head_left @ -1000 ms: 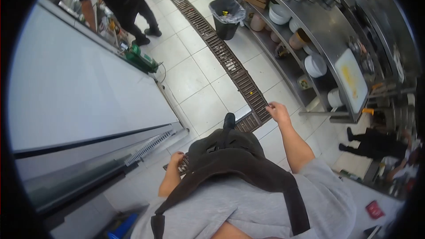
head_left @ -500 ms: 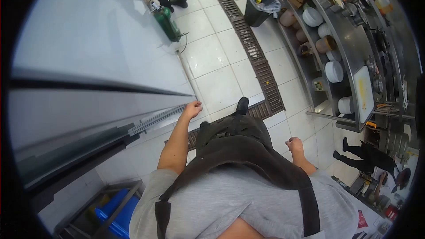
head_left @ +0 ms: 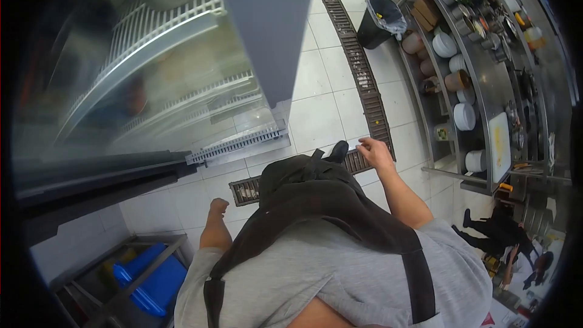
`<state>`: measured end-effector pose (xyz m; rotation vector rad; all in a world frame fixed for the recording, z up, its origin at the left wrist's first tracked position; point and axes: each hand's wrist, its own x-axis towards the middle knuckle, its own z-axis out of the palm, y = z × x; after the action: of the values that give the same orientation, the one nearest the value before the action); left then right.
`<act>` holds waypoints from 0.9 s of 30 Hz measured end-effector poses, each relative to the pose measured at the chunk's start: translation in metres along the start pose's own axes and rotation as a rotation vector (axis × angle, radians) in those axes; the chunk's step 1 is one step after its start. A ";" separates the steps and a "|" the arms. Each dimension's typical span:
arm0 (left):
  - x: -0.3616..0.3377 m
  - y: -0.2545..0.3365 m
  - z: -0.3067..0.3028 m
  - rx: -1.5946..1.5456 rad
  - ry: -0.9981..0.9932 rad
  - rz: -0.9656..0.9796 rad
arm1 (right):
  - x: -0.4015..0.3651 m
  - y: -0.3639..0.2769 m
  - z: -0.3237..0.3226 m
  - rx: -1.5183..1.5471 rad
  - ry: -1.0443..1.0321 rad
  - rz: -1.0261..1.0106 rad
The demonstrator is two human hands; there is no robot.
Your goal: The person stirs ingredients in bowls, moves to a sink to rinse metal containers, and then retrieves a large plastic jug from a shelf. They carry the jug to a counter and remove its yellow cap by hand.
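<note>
My left hand (head_left: 218, 208) hangs low by my left side, its fingers curled in, with nothing seen in them. A tall fridge (head_left: 243, 141) with a slotted grille at its base stands ahead of it, not touched. Behind glass there, wire shelves (head_left: 164, 15) hold blurred contents. My right hand (head_left: 378, 154) is out in front of my right hip above the floor drain (head_left: 375, 106). Its fingers are slightly bent and apart, and I see nothing held. A dark apron (head_left: 316, 185) covers my front.
Steel shelving (head_left: 480, 85) on the right holds white bowls (head_left: 464, 116), pots and a stained cutting board (head_left: 500, 146). A lined bin (head_left: 379, 23) stands beyond. Blue containers (head_left: 152, 279) sit in a rack at lower left. Another person (head_left: 501, 234) works at lower right.
The left side now shows glass and wire shelves where a plain pale panel was. My left hand has dropped back from the cabinet edge; my right hand has swung forward.
</note>
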<state>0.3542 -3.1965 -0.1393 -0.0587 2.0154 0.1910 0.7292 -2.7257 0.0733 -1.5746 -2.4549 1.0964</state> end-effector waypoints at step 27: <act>-0.024 0.211 0.075 0.474 -0.075 0.125 | -0.151 0.234 0.017 -0.020 -0.103 0.631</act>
<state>0.4046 -2.9775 -0.1268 0.3696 1.9419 -0.2061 0.9805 -2.8000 -0.0219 -2.4445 -2.0599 1.2322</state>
